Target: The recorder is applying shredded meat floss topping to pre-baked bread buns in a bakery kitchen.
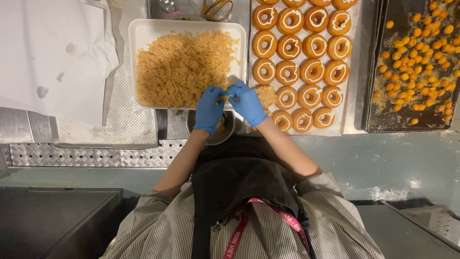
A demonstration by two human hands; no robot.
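Note:
Both my hands wear blue gloves and meet at the near right corner of a white tray (pixel 143 29) heaped with golden-brown shreds (pixel 179 69). My left hand (pixel 209 109) and my right hand (pixel 247 103) pinch a small ring pastry (pixel 225 98) between their fingertips; it is mostly hidden by the fingers. Just right of my right hand lies a pastry coated in shreds (pixel 266 94). Rows of ring pastries with white icing circles (pixel 302 48) fill a paper-lined sheet to the right.
A small metal bowl (pixel 223 133) sits under my wrists. A dark baking tray (pixel 373 96) with several orange balls stands at the far right. White paper (pixel 48 52) covers the left of the metal counter. Gold-handled scissors (pixel 216 8) lie beyond the white tray.

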